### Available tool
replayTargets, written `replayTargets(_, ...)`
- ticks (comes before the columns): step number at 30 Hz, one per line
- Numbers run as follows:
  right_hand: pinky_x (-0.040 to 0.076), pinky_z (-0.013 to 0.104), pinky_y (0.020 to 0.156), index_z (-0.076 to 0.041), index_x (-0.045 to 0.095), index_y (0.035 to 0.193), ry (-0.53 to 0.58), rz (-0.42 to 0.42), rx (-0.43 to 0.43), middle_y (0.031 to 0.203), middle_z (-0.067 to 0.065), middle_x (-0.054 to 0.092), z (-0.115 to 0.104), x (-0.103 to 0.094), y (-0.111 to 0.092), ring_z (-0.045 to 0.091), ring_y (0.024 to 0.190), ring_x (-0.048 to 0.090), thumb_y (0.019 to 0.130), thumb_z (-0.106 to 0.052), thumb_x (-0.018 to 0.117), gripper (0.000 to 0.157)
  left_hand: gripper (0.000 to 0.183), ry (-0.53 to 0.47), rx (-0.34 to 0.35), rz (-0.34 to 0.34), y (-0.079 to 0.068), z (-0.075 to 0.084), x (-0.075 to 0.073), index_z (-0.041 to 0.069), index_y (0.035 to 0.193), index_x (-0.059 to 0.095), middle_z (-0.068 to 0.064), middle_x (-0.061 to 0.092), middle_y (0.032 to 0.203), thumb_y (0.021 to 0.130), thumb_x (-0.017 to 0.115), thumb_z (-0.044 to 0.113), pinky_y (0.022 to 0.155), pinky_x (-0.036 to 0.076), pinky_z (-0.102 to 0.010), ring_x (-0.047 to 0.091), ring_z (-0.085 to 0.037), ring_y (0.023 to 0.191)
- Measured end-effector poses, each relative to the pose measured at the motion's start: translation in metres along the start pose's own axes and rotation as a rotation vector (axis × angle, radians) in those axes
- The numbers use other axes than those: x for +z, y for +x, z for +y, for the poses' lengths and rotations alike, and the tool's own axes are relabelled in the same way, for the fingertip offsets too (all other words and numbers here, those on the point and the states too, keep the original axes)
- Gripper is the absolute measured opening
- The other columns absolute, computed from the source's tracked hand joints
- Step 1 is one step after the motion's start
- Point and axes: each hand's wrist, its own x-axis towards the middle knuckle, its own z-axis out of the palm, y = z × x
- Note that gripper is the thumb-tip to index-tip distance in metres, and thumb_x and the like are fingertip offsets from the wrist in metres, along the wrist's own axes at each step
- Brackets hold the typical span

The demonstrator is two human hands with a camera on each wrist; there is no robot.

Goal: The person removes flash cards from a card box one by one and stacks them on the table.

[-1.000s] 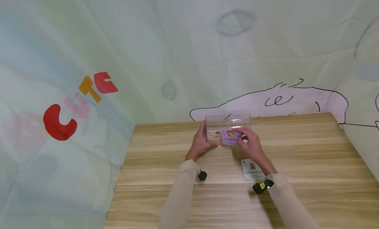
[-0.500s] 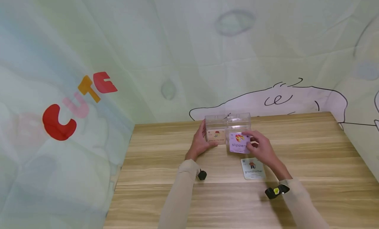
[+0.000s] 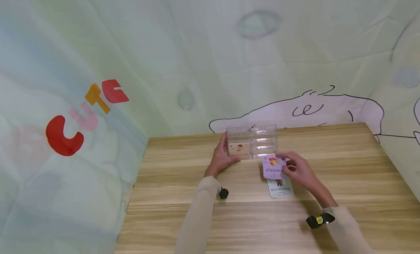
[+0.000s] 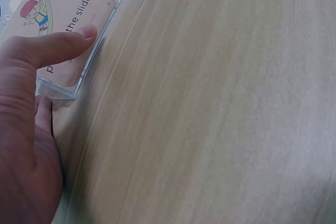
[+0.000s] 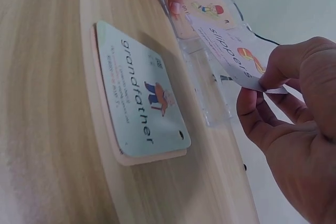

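Observation:
A clear plastic card box (image 3: 264,141) with two compartments stands at the table's back edge. Its left compartment contains a peach card (image 4: 68,11) with a child on a slide; no card shows in the right one. My left hand (image 3: 220,157) grips the box's left side, its thumb lying over the peach card. Between thumb and fingers my right hand (image 3: 300,170) pinches a purple "slippers" card (image 3: 273,167). This card is raised in front of the box and overlaps the top of a pale blue "grandfather" card (image 5: 142,93), which tops a small stack on the table.
The wood-grain table (image 3: 177,181) stretches toward me and to both sides. Behind it hangs a printed cloth backdrop (image 3: 197,46), right up against the back edge, with another cloth wall at the left.
My right hand has drawn the slippers card out of the box's right compartment, toward me and to the right, over the grandfather card. The left hand has stayed on the box.

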Motion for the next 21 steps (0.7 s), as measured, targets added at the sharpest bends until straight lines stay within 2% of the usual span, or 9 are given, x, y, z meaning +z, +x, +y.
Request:
replayTargets(3, 0.061, 0.035, 0.09, 0.001, 0.065, 0.133, 0.003, -0.02, -0.001, 0.127, 0.02, 0.064, 0.001, -0.001, -0.005, 0.036, 0.107, 0.067, 0.09, 0.012, 0.067, 0.044, 0.124, 0.002, 0.007, 0.003, 0.0, 0.0, 0.0, 0.024, 0.168, 0.011, -0.003, 0.025, 0.171, 0.076, 0.095, 0.016, 0.124, 0.029, -0.033, 0.032, -0.022, 0.153)
replayTargets(8, 0.061, 0.047, 0.092, 0.001, 0.066, 0.132, 0.014, -0.045, 0.007, 0.125, 0.02, 0.065, 0.004, -0.002, -0.012, 0.036, 0.108, 0.067, 0.09, 0.012, 0.067, 0.044, 0.124, 0.004, 0.003, 0.002, -0.001, 0.002, -0.001, 0.025, 0.168, 0.011, -0.003, 0.025, 0.171, 0.077, 0.094, 0.015, 0.124, 0.029, -0.033, 0.032, -0.022, 0.153)
replayTargets(16, 0.061, 0.039, 0.091, 0.0, 0.066, 0.131, 0.009, -0.081, 0.063, 0.127, 0.02, 0.064, 0.012, 0.002, -0.023, 0.036, 0.107, 0.067, 0.09, 0.01, 0.066, 0.042, 0.125, 0.005, -0.02, 0.0, -0.001, 0.001, -0.001, 0.026, 0.168, 0.011, -0.001, 0.026, 0.17, 0.076, 0.095, 0.015, 0.123, 0.029, -0.03, 0.032, -0.02, 0.153)
replayTargets(21, 0.06, 0.048, 0.094, 0.0, 0.066, 0.131, 0.019, -0.096, 0.102, 0.129, 0.02, 0.064, 0.015, 0.005, -0.027, 0.038, 0.11, 0.066, 0.091, 0.009, 0.065, 0.041, 0.126, 0.008, -0.024, 0.002, -0.001, 0.002, 0.0, 0.027, 0.168, 0.011, -0.001, 0.026, 0.17, 0.075, 0.095, 0.015, 0.123, 0.029, -0.03, 0.033, -0.02, 0.152)
